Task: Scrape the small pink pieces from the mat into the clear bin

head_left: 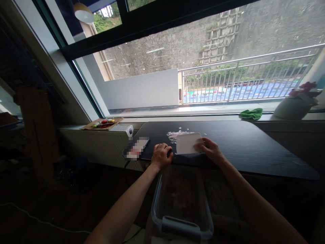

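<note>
My right hand [211, 149] grips the right side of a thin white rectangular card [188, 143] with rounded corners, tilted up at the front of the dark table [243, 145]. My left hand [161, 155] rests at the table's front edge, left of the card. Its fingers are curled, and whatever may be inside them is hidden. Behind the card lies a pile of small whitish-pink scraps [172, 136], partly covered by it. Below the table edge, between my forearms, stands a clear plastic box [209, 220] with reddish contents that look dim.
A pixelated phone-like item [138, 148] lies at the table's left end. Left of the table is a white radiator [101, 142] with a board of colourful items [103, 123] on top. A green cloth [251, 114] and a pale sack [291, 106] sit on the windowsill.
</note>
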Action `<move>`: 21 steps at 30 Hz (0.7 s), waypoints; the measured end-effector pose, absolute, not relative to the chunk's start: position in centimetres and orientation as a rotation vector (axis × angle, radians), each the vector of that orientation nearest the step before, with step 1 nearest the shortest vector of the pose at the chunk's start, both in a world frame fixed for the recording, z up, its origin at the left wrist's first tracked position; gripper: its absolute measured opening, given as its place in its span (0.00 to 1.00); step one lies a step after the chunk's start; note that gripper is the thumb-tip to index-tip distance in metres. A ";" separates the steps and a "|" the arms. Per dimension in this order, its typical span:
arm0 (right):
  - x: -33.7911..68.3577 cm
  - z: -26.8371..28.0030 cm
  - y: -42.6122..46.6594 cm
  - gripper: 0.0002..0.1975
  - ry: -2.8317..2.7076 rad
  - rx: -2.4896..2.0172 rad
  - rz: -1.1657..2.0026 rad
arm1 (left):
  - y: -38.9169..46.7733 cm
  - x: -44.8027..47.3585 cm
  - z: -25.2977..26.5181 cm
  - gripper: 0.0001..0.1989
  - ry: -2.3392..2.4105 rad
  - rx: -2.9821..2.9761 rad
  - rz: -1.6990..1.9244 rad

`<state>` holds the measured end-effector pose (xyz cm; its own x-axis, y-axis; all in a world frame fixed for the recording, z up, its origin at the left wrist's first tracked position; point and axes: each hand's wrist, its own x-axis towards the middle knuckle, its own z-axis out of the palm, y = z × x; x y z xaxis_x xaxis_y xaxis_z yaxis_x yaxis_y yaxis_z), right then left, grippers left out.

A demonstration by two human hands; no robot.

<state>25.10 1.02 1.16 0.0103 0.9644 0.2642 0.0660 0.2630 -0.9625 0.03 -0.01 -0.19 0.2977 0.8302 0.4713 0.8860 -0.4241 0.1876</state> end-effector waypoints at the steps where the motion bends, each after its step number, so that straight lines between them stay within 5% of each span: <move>1: 25.1 1.1 1.0 0.20 -1.370 -1.074 0.950 | 0.0 0.0 -0.2 0.10 -1.621 -2.440 -0.786; 21: 25.1 1.3 0.8 0.19 -1.328 -1.090 0.924 | 0.0 0.0 -0.2 0.11 -1.625 -2.435 -0.770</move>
<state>25.11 0.83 1.33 0.0571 0.9613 0.2695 0.0816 0.2645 -0.9609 0.03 0.02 -0.16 0.2967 0.8317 0.4694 0.8900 -0.4190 0.1798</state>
